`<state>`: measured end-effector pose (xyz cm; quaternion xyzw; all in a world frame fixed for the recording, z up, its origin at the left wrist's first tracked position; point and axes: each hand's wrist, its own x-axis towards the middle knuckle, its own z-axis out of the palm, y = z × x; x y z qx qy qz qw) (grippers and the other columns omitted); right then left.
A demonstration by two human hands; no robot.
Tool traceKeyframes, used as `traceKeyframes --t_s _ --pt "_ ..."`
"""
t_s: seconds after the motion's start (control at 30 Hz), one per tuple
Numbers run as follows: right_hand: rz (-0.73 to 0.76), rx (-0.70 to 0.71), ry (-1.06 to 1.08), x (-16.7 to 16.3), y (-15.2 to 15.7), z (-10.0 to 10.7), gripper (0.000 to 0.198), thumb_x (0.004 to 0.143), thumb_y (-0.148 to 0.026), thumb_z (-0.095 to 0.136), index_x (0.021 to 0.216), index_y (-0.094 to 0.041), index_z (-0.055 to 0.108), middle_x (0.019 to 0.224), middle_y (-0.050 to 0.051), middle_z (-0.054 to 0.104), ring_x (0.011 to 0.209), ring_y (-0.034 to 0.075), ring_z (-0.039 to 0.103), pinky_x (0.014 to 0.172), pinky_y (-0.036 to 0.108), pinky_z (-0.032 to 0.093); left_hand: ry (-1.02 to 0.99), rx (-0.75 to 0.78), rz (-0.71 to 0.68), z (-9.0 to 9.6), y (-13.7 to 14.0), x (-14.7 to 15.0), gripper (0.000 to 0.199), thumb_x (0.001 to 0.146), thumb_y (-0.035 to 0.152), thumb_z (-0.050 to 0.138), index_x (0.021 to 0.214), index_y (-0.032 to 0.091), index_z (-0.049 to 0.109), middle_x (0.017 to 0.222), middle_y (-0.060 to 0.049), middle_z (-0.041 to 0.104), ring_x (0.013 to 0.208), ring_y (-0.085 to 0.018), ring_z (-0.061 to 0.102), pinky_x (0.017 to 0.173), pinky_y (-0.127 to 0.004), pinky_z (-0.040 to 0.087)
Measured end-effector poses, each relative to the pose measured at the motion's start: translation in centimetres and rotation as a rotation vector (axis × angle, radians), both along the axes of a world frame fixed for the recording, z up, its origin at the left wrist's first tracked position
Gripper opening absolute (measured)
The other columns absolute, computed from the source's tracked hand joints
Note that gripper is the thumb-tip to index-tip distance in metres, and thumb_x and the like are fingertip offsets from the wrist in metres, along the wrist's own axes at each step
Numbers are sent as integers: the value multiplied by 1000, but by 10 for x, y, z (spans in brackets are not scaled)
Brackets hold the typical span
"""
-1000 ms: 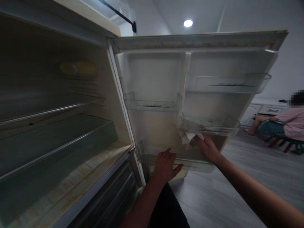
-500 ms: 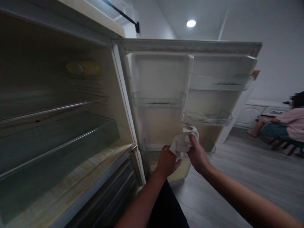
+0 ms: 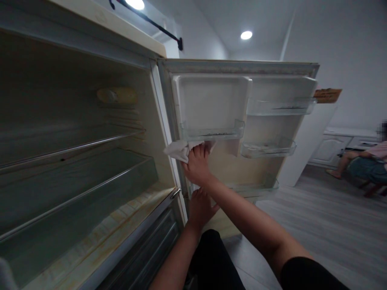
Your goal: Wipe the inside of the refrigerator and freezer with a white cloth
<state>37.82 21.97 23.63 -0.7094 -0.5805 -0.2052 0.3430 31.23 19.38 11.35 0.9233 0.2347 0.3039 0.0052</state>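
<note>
My right hand grips a white cloth and presses it on the inner panel of the open fridge door, near the hinge side and below a clear door shelf. The cloth's loose end sticks out to the left, across the door's edge. Just beneath, my left hand rests by the lower door shelf, its thumb stretched out to the side. No held thing shows in it, though its fingertips are partly hidden by the right wrist.
At left the fridge interior holds glass shelves and a stained bottom ledge. A yellowish rounded thing sits at its back wall. More clear shelves line the door's right. A seated person is at far right.
My right hand has carried the cloth left and up to the door's hinge side. My left hand has moved slightly left and down. The view has shifted a little.
</note>
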Motion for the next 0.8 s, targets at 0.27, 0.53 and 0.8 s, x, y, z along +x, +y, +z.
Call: traceKeyframes --t_s 0.27,0.53,0.8 --pt "18 -97 -428 87 -32 9 35 94 -30 61 125 -16 69 135 20 56 138 40 38 119 67 16 -3 69 -3 -3 2 -9 29 88 43 67 102 16 67 106 -16 74 131 -32 60 103 -48 49" --pt "139 -219 -655 105 -60 -40 52 95 -13 53 146 -26 57 157 14 45 149 38 34 117 64 28 -43 89 -20 -3 6 -22 26 83 45 71 93 21 67 104 -12 75 122 -32 65 99 -46 50" --pt "88 -389 -701 169 -129 -47 65 88 -5 53 147 -32 55 166 8 34 131 28 58 91 38 53 -143 150 -96 -7 12 -33 24 79 41 74 91 22 64 110 -12 76 118 -31 68 95 -45 52"
